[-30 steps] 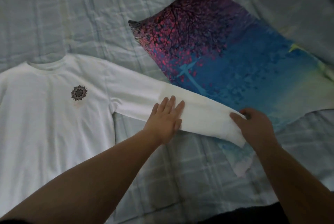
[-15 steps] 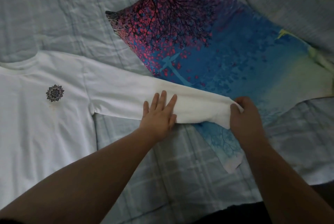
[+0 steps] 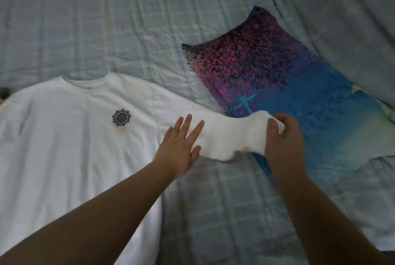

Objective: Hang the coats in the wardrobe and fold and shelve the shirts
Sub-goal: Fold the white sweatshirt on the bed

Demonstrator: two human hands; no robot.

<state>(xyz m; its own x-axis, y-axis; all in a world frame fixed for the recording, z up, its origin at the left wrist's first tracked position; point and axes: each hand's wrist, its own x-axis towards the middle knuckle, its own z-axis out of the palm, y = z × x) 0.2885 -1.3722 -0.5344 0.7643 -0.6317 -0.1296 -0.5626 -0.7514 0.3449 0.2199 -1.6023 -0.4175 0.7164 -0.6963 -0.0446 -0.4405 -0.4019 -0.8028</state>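
Head view, the only one, looked down on a bed covered with a pale checked blanket (image 3: 224,211). On it a white long-sleeved shirt (image 3: 64,147) lay face up and spread flat, its collar toward the far side and a small round dark emblem (image 3: 121,117) on the chest. Just beside it, to the right, lay a colourful printed cloth (image 3: 299,93) showing a tree in red, purple and blue.

The left hand (image 3: 180,147) rested flat on the sleeve (image 3: 230,136) near the shoulder seam, fingers straight and spread, pinning the cloth down. The right hand (image 3: 282,138) gripped the cuff end, fingers and thumb curled round the fabric, holding it lifted off the bed above the edge of the printed cloth. Between the two hands the sleeve sagged and bunched.

By my judgement the folding of this shirt had barely begun: one sleeve was in hand, apparently to be turned in across the chest, while the body was flat and unfolded. The shirt's other sleeve ran out of frame, so I could not tell its state. No folded shirts, shelf, coats or wardrobe appeared in the frame, so how much of the wider job was done could not be told.
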